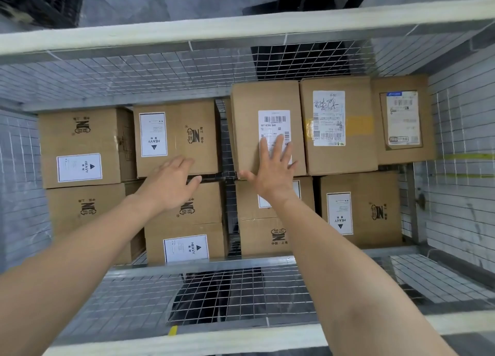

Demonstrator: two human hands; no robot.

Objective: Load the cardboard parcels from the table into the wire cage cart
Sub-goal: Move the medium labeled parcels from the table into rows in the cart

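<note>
Parcel [247, 130] lies under flat, spread right fingers [280, 147]; left fingers [184, 163] hover open, empty. Pushed unevenly, it could tip into the gap [224, 141] between them.

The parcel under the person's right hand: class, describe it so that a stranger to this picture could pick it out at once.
Look into the wire cage cart, at its far row. Three parcels on the right stand higher; take the leftmost parcel, with the right hand flat on it. Unlike the yellow-taped parcel beside it, its white label bears no handwriting.
</note>
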